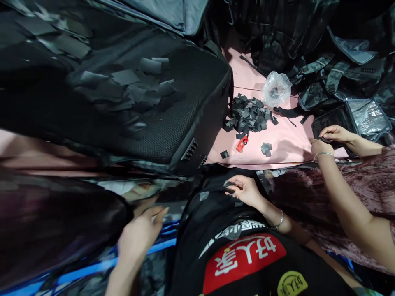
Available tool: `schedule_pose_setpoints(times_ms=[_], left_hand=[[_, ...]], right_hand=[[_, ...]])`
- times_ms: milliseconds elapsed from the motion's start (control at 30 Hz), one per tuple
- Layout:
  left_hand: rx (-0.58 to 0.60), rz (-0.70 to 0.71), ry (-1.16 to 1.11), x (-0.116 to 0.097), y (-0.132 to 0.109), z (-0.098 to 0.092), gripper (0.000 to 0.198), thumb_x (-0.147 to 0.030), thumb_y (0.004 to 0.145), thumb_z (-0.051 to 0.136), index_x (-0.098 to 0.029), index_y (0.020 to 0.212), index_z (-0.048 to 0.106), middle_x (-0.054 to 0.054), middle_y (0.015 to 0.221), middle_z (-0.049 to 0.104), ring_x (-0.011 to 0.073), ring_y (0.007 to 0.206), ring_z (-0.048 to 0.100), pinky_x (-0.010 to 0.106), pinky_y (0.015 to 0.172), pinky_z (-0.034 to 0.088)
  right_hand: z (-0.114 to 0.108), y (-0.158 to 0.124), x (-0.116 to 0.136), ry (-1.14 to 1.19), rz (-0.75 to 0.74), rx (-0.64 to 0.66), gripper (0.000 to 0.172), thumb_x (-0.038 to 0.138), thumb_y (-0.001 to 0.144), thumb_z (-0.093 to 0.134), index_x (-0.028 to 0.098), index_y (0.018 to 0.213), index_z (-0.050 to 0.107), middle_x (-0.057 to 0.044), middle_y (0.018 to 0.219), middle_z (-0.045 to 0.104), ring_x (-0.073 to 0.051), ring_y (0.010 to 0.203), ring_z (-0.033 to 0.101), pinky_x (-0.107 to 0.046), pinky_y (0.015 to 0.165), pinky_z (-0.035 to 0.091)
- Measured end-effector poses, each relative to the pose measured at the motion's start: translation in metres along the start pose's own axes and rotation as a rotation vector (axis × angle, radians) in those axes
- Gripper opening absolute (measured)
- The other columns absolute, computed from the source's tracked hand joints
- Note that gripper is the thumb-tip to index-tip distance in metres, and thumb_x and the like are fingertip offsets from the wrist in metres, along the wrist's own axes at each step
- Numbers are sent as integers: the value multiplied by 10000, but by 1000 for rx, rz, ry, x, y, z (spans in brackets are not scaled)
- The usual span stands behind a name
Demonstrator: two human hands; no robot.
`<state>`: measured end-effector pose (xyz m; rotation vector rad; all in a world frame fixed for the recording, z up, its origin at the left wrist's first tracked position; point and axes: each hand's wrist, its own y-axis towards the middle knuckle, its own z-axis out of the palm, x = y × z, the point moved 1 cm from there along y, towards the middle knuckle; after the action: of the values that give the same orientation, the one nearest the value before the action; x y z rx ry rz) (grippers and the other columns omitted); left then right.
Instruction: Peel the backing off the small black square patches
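Note:
My right hand [243, 191] pinches a small dark square piece [228, 187] between thumb and fingers, above the black apron over my lap. My left hand [142, 232] is at the lower left, blurred by motion, with thumb and fingers drawn together; whatever lies between them cannot be made out. Beyond my right hand, a pile of small dark pieces [251, 114] lies on the pink surface [286, 142]. A red-handled tool [242, 143] sits just in front of the pile. A large black mesh-backed bag [173, 123] fills the left, with more dark pieces [132, 86] scattered on it.
A clear plastic bag [276, 88] stands behind the pile. At the right, another person's hands [330, 137] hold a black item [333, 121]. Dark backpacks [317, 82] crowd the back right. A blue metal frame [83, 269] runs below my left hand.

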<state>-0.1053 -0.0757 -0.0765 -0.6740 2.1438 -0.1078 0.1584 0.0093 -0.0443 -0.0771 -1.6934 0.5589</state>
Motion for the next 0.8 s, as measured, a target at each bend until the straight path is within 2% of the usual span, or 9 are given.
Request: schedule_pose_setpoints(times_ms=[67,133,200,267,333,500,633,700,800], left_hand=[[149,105,-171,-36,-5,17,448,-587,630,650,-225,889,704,57,913,717,278,906,631,414,830,486],[361,99,-434,-72,-9,35,503,-569,746,545,-190,1048,679,86,950,713,240,820,655,374,751,523],[498,131,-524,-98,-12,48,431,-520,738,585,-168,948,719,81,839,717,206,691,645,324,658,531],[565,172,-534,-110,-13,57,312,-447,695,656,-164,795,738,62,730,706,179,609,618,285,598,515],[531,186,-540,-112,-13,60,233,-388,672,686,-167,735,732,45,674,694,164,578,600,265,572,497],[295,207,-559,-106,-20,64,167,-334,683,689,-168,686,689,16,648,655,139,591,561,240,574,455],[180,248,-557,-108,-29,68,204,-338,691,690,-171,619,599,-15,617,577,119,583,518,224,562,425],[167,274,-521,-108,-31,69,213,-347,719,666,-177,625,579,-21,618,558,116,579,510,224,560,422],[233,327,-445,-109,-31,69,165,-352,741,647,-189,731,626,-6,692,603,132,627,550,240,598,444]], right_hand=[[2,-3,2,-55,-40,63,256,327,715,662,184,906,570,29,623,624,-125,557,627,-200,499,471],[1,-6,5,-124,-80,124,338,308,710,680,203,990,520,54,595,600,-118,544,609,-208,524,477],[-2,-8,9,-156,-101,145,408,297,700,695,214,1035,478,67,595,590,-109,532,592,-206,533,471],[-6,-11,13,-161,-97,134,424,299,690,704,214,1030,464,79,580,568,-96,506,566,-197,525,458],[-9,-13,15,-129,-64,121,413,312,682,705,213,1005,467,88,573,545,-81,471,529,-183,489,437],[-3,-14,5,-11,72,207,312,346,652,705,177,818,502,50,620,551,-89,489,546,-182,447,446],[1,-13,-2,-29,74,137,269,359,689,660,162,674,478,50,584,482,-76,474,499,-191,448,458],[0,-14,0,-81,44,134,247,339,711,638,160,647,479,46,582,469,-74,490,479,-182,452,446],[-4,-18,8,-236,-37,126,188,264,759,582,156,628,501,39,566,490,-71,504,471,-165,474,411]])
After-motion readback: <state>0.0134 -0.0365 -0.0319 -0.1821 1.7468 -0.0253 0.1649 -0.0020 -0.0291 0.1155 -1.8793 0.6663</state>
